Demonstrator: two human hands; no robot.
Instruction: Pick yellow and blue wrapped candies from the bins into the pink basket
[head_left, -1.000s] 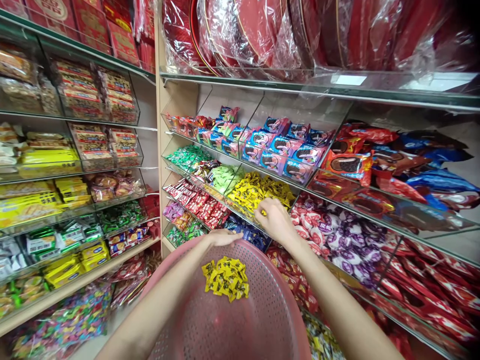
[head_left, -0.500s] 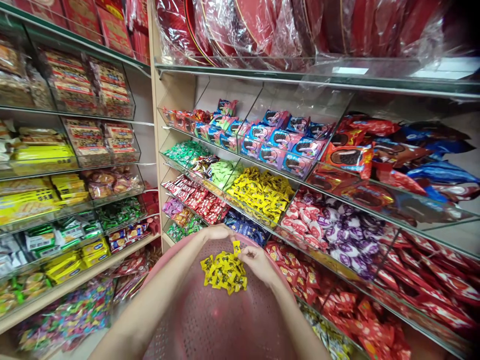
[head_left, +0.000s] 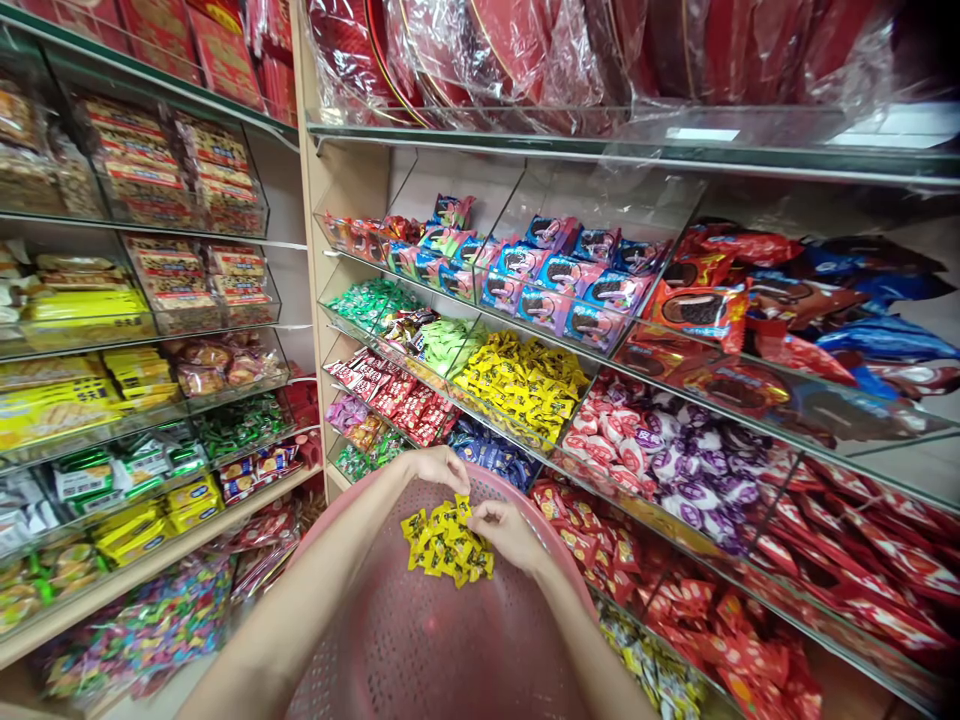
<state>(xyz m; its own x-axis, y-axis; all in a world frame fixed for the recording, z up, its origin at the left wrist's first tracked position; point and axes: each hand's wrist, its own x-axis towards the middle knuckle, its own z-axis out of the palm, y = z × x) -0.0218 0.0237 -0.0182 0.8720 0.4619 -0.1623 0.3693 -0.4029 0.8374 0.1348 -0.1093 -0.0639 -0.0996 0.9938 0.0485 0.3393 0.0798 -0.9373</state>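
A small yellow wrapped candy [head_left: 462, 504] is held up between my two hands over a pink perforated plastic basket [head_left: 420, 660]. My left hand [head_left: 437, 466] reaches in from the far rim side, its fingertips closed at the candy's upper edge. Lower and to the right, my right hand [head_left: 508, 532] pinches the same wrapper with thumb and forefinger. Just below, a pile of yellow wrapped candies [head_left: 444, 550] lies inside the basket. My fingers cover part of the held candy.
Behind the basket, a tilted clear bin holds matching yellow candies [head_left: 521, 385]. Purple and red wrapped sweets [head_left: 675, 450] fill bins to the right. Shelves of packaged snacks [head_left: 142, 160] stand on the left. A glass shelf [head_left: 525, 140] runs above, carrying plastic-wrapped red items.
My left hand has come down and right to the candy's top edge. The candy and my right hand have shifted slightly left and down.
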